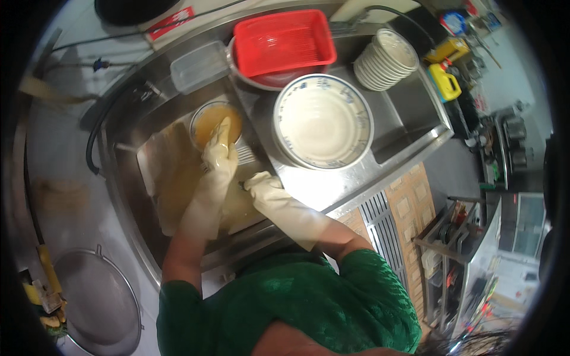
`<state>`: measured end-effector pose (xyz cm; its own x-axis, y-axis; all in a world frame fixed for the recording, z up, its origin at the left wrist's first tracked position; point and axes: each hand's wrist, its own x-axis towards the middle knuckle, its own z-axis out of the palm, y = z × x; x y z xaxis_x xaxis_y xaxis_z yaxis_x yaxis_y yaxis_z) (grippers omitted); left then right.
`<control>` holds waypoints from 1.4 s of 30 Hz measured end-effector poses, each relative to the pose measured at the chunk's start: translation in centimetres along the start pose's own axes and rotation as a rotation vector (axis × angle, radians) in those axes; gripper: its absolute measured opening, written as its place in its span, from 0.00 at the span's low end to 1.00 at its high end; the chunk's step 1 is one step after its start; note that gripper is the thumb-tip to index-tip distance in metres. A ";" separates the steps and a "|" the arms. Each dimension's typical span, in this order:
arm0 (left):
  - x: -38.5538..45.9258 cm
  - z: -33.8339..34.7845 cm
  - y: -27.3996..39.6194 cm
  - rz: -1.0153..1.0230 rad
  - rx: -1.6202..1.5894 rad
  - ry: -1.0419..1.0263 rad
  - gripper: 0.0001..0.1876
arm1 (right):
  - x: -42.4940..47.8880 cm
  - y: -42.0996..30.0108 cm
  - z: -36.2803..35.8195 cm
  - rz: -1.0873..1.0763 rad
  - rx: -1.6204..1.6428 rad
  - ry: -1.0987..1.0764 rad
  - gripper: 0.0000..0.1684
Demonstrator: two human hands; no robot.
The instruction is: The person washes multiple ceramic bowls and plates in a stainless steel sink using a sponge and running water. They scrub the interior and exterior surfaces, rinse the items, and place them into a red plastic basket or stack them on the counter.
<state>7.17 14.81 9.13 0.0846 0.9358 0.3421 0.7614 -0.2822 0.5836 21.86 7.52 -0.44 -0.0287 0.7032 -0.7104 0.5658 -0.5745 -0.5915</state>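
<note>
In the left sink basin, my left hand (220, 149), in a cream rubber glove, reaches into a patterned bowl (209, 115) filled with brownish water; whether its fingers grip the bowl is unclear. My right hand (266, 184), gloved alike, has curled fingers over murky water by the basin's right side, with a small dark item at the fingertips that I cannot identify. White ridged dishes (246, 155) lie partly hidden beside my left hand. Large white bowls with blue patterns (323, 122) stand nested on the steel ledge to the right.
A red plastic basket (285, 42) rests in a round basin behind the large bowls. A clear plastic container (199, 66) sits at the back left. Smaller bowls (385, 60) are stacked at the back right. A large round strainer (98, 298) lies at lower left.
</note>
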 end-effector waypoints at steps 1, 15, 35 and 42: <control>-1.7 1.8 -4.8 -0.236 0.089 -0.089 0.34 | -0.9 -1.1 -0.3 -0.014 -0.026 -0.050 0.21; -2.0 8.1 -15.1 -0.727 -0.067 -0.626 0.06 | -5.0 -7.6 -9.2 -0.364 -0.239 -0.177 0.26; -12.5 -11.1 -6.0 -0.573 -0.426 -0.137 0.13 | -2.3 -5.7 -6.1 -0.833 -0.505 0.114 0.14; -18.9 0.4 -8.0 -0.251 -0.386 -0.516 0.09 | 1.2 -6.8 1.8 -0.702 -0.912 0.025 0.13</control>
<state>-0.26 -0.56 -2.28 0.3030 0.9366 -0.1759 0.5228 -0.0091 0.8524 16.51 11.54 2.06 -0.5628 0.7621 -0.3200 0.8177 0.4567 -0.3505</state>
